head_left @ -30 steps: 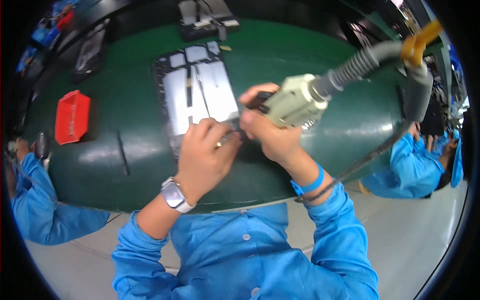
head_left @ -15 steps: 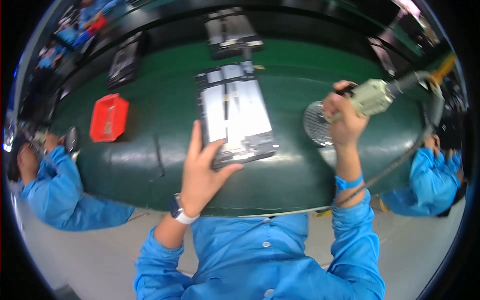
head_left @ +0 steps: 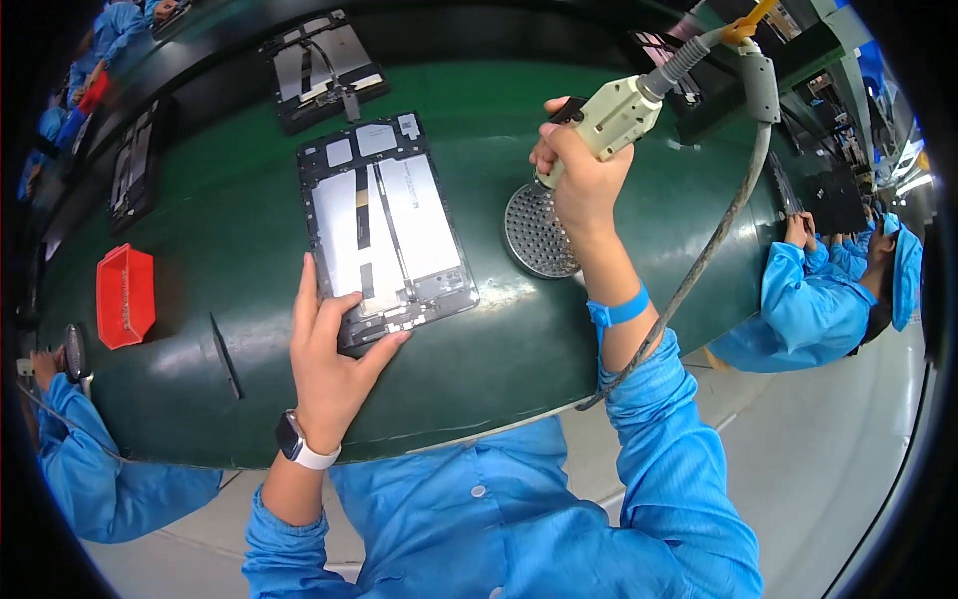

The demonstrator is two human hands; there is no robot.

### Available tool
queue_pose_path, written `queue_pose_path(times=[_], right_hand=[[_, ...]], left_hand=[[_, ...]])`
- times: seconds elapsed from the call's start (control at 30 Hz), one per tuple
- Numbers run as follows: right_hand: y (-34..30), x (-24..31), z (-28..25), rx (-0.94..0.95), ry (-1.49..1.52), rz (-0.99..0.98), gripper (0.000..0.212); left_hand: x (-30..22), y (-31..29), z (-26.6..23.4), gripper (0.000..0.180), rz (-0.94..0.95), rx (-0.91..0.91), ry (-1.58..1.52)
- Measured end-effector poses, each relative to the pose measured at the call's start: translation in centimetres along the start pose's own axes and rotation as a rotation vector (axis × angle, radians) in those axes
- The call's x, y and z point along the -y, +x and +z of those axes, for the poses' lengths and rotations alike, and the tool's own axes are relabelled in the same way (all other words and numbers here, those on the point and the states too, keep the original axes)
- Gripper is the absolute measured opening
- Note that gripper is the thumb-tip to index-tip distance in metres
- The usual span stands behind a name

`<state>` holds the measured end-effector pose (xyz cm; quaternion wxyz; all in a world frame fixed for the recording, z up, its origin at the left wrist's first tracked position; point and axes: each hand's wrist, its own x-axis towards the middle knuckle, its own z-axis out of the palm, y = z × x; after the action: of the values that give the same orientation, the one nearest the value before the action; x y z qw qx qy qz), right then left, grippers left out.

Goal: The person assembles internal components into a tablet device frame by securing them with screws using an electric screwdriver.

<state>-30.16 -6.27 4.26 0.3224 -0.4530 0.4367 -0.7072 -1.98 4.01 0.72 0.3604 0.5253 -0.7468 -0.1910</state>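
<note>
An opened tablet (head_left: 429,215) lies on the green bench, its silvery battery area and dark circuit parts bare. At its near left corner my left hand (head_left: 329,364) rests with fingers spread, the thumb along the near edge. To the right, my right hand (head_left: 589,180) is wrapped round a cream-coloured corded hand tool (head_left: 621,112) with a ribbed cable sleeve. Below the grip is a round metal disc (head_left: 539,235) with a grid of holes; I cannot tell whether it joins the tool. The cable (head_left: 714,245) hangs past my right forearm.
A red tray (head_left: 140,297) with small bits in it stands at the left. Near it lies a thin black tool (head_left: 226,357). Other opened tablets (head_left: 324,65) sit along the far side. Co-workers in blue sit at the left (head_left: 130,479) and right (head_left: 813,309).
The view has turned right, so the bench things appear farther left. My right hand and the corded tool stand somewhat farther away over the bench. My left hand stays at the tablet's corner.
</note>
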Motion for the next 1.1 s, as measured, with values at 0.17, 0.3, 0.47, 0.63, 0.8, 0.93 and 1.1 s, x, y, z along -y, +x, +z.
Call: queue_pose_path(times=[0.17,0.3,0.47,0.63,0.8,0.93,1.1], right_hand=[[0.6,-0.3,-0.6,-0.062,0.07,-0.007,0.014],[0.7,-0.6,-0.6,-0.064,0.057,0.004,0.013],[0.8,-1.1,-0.8,-0.068,0.034,-0.007,0.013],[0.8,-1.2,-1.1,-0.078,0.044,-0.02,0.012],[0.7,-1.3,-0.8,-0.065,0.044,-0.026,0.014],[0.1,-0.5,-0.1,-0.123,0.023,-0.051,0.015],[-4.2,2.9,3.3,0.102,0.202,-0.007,0.023]], left_hand=[[0.3,0.1,0.1,0.053,0.006,0.029,0.026],[0.3,0.1,0.0,0.052,0.001,0.037,0.021],[0.4,0.2,0.1,0.053,-0.002,0.042,0.021],[0.1,0.2,0.0,0.052,-0.005,0.044,0.023],[0.1,0.1,-0.2,0.052,-0.005,0.039,0.041],[0.6,0.1,-0.2,0.051,0.011,0.018,0.013],[1.0,0.2,-0.2,0.052,0.017,0.009,0.021]])
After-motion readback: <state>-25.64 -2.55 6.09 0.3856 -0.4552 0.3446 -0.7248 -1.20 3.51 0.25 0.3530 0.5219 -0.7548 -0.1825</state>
